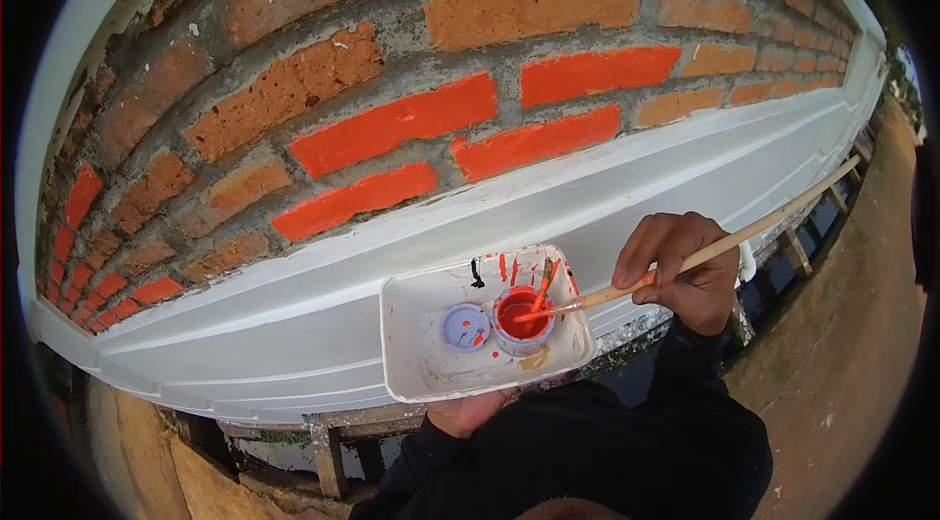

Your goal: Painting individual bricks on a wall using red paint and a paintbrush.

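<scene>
Between the fingers and thumb of my right hand (683, 265) is a long wooden paintbrush (774, 221), its bristles dipped into a small jar of red paint (519, 317). The jar stands in a white rectangular plastic tray (416, 368), beside a pale lilac lid (464, 326) spotted with paint. A second, red-smeared stick or brush (544, 283) leans in the jar. From below, my left hand (472, 410) supports the tray; most of its fingers are hidden underneath. Red and black smears mark the tray's inner wall.
Ahead is a brick wall (534, 13) with grey mortar; several bricks are painted bright red (397, 123), others bare orange. A white ledge (274, 305) runs beneath it. Wooden supports (326, 461) stand below, with brown ground (832, 363) at the right.
</scene>
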A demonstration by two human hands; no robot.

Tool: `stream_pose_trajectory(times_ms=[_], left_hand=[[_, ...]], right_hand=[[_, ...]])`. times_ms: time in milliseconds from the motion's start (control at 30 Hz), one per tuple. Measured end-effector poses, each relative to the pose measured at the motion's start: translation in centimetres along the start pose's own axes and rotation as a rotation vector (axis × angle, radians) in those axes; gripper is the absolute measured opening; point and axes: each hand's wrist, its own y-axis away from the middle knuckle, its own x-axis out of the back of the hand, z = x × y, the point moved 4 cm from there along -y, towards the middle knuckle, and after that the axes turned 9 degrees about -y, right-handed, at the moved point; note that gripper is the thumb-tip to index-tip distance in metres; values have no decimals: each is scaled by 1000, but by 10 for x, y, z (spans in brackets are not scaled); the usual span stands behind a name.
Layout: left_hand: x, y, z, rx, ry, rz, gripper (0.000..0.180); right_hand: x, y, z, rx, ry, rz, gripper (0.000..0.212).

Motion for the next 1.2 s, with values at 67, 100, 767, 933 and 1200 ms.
stream_pose_trajectory(times_ms=[67, 100, 767, 933, 1200], left_hand=[[-9, -1, 3, 8, 55, -8, 75], [-12, -2, 5, 5, 25, -12, 77], [-33, -8, 14, -61, -272, -61, 100], [-20, -6, 10, -25, 12, -89, 90], [1, -2, 2, -1, 279, -10, 86]], right_hand=[[4, 2, 1, 116, -89, 121, 29], [5, 2, 4, 72, -69, 101, 31], [7, 44, 83, 21, -640, 605, 29], [11, 35, 71, 230, -609, 649, 28], [33, 7, 20, 645, 21, 709, 30]])
